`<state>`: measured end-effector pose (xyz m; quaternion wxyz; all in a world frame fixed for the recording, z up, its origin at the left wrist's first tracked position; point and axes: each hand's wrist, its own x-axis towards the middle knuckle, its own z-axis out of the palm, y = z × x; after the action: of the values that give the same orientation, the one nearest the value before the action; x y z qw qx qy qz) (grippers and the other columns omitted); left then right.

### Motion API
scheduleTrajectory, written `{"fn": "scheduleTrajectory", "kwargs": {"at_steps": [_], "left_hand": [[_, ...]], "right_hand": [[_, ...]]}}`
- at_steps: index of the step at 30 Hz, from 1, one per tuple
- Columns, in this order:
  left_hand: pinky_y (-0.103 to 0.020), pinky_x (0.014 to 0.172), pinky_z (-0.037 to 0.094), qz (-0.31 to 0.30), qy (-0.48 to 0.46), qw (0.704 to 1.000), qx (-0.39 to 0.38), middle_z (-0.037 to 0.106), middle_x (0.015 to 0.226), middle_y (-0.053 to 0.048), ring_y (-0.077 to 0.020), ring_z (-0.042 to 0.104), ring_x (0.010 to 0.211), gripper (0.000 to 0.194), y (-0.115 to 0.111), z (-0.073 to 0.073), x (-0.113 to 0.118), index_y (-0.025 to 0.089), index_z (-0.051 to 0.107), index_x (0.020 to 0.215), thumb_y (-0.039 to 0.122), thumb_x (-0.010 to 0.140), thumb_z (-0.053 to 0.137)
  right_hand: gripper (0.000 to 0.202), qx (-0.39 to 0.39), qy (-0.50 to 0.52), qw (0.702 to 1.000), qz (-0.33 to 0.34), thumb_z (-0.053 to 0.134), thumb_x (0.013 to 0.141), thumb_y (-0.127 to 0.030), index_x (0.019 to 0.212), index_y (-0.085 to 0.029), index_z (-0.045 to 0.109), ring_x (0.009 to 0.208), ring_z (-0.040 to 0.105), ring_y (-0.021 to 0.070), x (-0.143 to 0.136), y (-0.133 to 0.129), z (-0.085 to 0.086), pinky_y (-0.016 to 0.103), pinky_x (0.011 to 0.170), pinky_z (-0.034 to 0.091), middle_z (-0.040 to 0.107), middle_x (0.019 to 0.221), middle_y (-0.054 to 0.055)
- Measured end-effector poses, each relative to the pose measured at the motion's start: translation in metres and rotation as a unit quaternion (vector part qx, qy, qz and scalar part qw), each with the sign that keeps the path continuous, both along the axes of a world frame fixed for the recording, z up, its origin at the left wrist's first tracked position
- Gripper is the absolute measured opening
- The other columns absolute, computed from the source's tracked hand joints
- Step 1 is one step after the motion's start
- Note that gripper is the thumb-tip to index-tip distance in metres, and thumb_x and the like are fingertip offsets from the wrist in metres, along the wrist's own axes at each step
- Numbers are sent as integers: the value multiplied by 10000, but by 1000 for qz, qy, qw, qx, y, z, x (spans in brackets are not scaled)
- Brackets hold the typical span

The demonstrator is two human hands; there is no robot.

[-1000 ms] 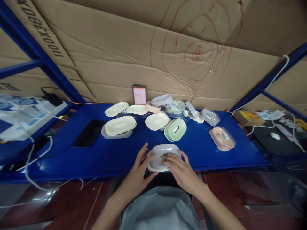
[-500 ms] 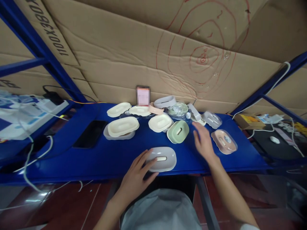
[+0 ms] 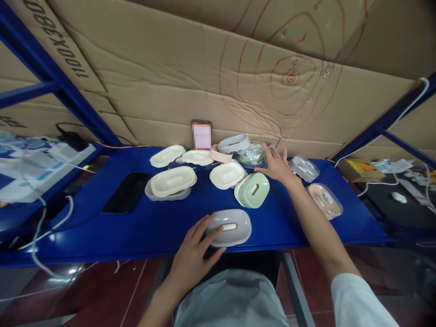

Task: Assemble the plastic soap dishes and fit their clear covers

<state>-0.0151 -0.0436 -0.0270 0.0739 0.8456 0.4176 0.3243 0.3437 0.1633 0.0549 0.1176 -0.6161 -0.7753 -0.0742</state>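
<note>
Against left hand (image 3: 192, 252), grey dish (image 3: 236, 237); right hand (image 3: 279, 168) by clear package (image 3: 251, 155); both hands spread

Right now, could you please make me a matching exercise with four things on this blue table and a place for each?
1. Grey oval lid
2. Green oval lid
3. Pink oval piece
4. Black flat object

A. toward the right side of the blue table
B. toward the table's left side
C. under the fingers of the left hand
D. near mid-table, beyond the grey lid

Pairs: 1-C, 2-D, 3-A, 4-B
</note>
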Motion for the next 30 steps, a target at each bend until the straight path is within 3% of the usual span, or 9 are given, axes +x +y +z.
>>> {"fn": "scheduleTrajectory", "kwargs": {"at_steps": [3, 5, 7, 10, 14, 17, 23, 27, 30], "left_hand": [[-561, 1141, 568, -5, 0, 1000, -14, 505, 1647, -103, -338, 544, 1478, 406, -1, 2, 0, 306, 614, 1436, 317, 1032, 656], [-565, 1148, 562, -9, -3, 1000, -22, 495, 1652, -107, -340, 539, 1483, 400, -1, 4, 2, 305, 609, 1433, 305, 1035, 649], [-568, 1153, 557, -14, -6, 999, -31, 488, 1655, -111, -344, 540, 1483, 390, 0, 6, 6, 301, 610, 1421, 296, 1033, 645], [-566, 1156, 554, -26, -5, 998, -56, 449, 1683, -110, -356, 529, 1494, 394, 2, 9, 13, 302, 611, 1412, 308, 1021, 659], [-530, 1180, 540, -23, -19, 992, -121, 370, 1737, -88, -351, 500, 1525, 557, 6, 8, 17, 337, 554, 1484, 292, 962, 742], [-503, 1211, 512, -12, -51, 982, -183, 417, 1710, -102, -320, 506, 1527, 857, 7, 5, 15, 357, 332, 1649, 271, 927, 787], [-495, 1183, 527, -18, -62, 970, -235, 414, 1717, -122, -335, 467, 1557, 1051, 7, 3, 11, 387, 94, 1724, 332, 938, 789], [-478, 1169, 539, -13, -65, 969, -238, 401, 1721, -114, -323, 476, 1552, 1035, 7, 3, 10, 402, 86, 1725, 259, 945, 751], [-491, 1205, 509, -25, -60, 972, -227, 415, 1707, -97, -311, 485, 1544, 995, 7, 1, 9, 409, 152, 1716, 214, 934, 736]], "right_hand": [[975, 25, 49, 998, 11, 650, 945, -678, 1676, -151, 279, 1508, 471, 433, 8, -3, 2, 736, 1302, 20, 548, 1582, 260], [994, 58, 117, 991, 21, 673, 914, -705, 1663, -176, 291, 1463, 516, 423, 18, -14, 3, 708, 1295, 187, 537, 1591, 242], [1021, 99, 181, 978, 30, 678, 900, -719, 1668, -178, 279, 1455, 517, 408, 27, -33, 5, 641, 1253, 343, 486, 1616, 240], [1001, 119, 226, 966, 49, 649, 941, -675, 1708, -198, 219, 1482, 481, 385, 29, -84, 12, 585, 1228, 410, 403, 1642, 220], [1008, -49, 197, 971, 126, 702, 940, -553, 1737, -258, 162, 1463, 511, 371, -5, -168, 17, 547, 1188, 474, 449, 1620, 176], [975, -109, 190, 957, 191, 781, 867, -439, 1678, -226, 285, 1439, 539, 378, -48, -204, 11, 546, 1163, 493, 521, 1591, 182], [613, -119, 150, 943, 272, 664, 1006, -408, 1547, -182, 486, 1591, 392, 316, -106, -196, -10, 557, 1288, 353, 490, 1663, 160], [657, -62, 84, 955, 278, 633, 1037, -528, 1602, -230, 479, 1619, 335, 340, -113, -194, -26, 628, 1331, 239, 500, 1668, 108], [710, -31, 41, 958, 282, 631, 1040, -561, 1650, -263, 426, 1622, 320, 357, -109, -198, -34, 663, 1304, 272, 457, 1697, 99]]}}
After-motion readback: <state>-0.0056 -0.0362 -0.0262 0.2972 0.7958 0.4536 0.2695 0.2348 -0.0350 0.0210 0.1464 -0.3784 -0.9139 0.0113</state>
